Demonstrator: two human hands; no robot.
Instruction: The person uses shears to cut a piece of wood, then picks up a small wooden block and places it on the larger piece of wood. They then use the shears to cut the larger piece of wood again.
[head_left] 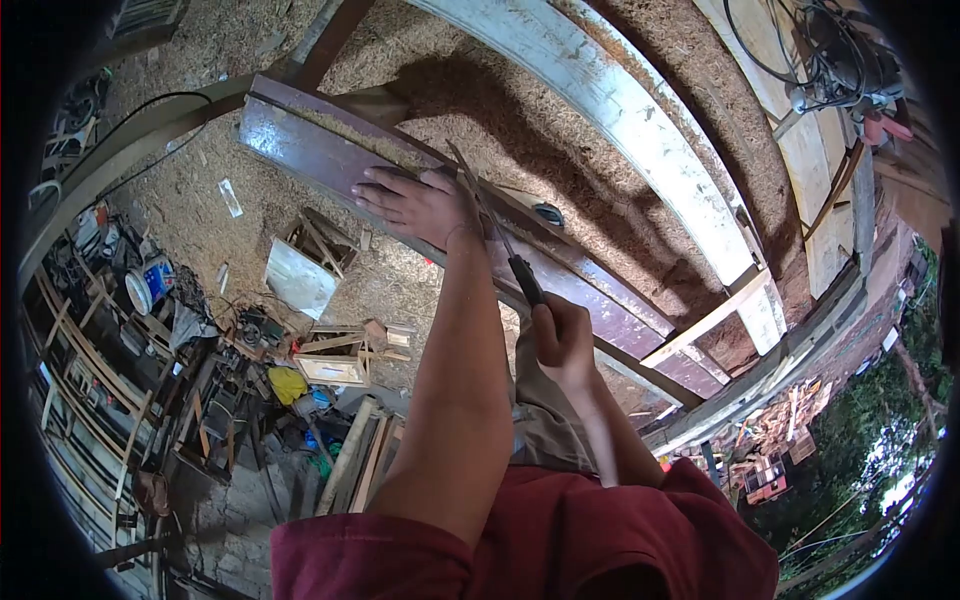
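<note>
My right hand [563, 340] is closed around the dark handle of a handsaw [499, 228]. The saw's narrow blade points up and away from me, lying across a long purple-brown wooden beam [300, 138]. Palm down, my left hand [425, 208] presses on the beam just left of the blade, its fingers stretched out and slightly apart. A groove or ledge dusted with sawdust runs along the beam's far side. Where the blade meets the wood is partly hidden by my left hand.
Beyond the beam curves a long whitish plank [590, 85], and a short pale board [705, 318] crosses near the right end. Sawdust covers the ground. A small wooden box [335, 370], a white bucket [150, 285] and piled timber lie left. Cables hang over a machine [860, 75] at upper right.
</note>
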